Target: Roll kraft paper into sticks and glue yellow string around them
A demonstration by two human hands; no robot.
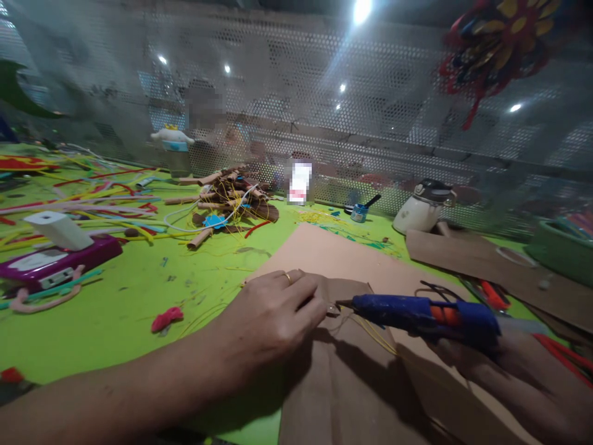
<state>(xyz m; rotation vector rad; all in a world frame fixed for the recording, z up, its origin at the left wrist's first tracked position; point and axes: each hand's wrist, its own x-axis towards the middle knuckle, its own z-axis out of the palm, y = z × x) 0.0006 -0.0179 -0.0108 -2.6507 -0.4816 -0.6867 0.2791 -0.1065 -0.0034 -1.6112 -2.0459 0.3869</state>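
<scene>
My right hand (pixel 504 364) is wrapped round a blue hot glue gun (pixel 398 312), which points left. Its dark nozzle meets a small shiny blob (pixel 332 309) just beyond the fingertips of my left hand (pixel 278 309). The left fingers are bent and pressed together over a folded brown paper strip (pixel 343 371); what they pinch is hidden. A ring shows on one of those fingers. Beneath both hands spreads a larger tan sheet (pixel 319 253), partly shaded. Thin yellow cord (pixel 377 337) runs across the paper below the nozzle.
On the green table (pixel 134 321) lies a pile of brown paper rolls (pixel 231 198) with yellow thread. A purple power strip (pixel 92 250) with a white plug stands left, near coloured pipe cleaners (pixel 115 207). A kettle (pixel 421 207) and a blue jar (pixel 359 213) stand before a perforated screen (pixel 370 123).
</scene>
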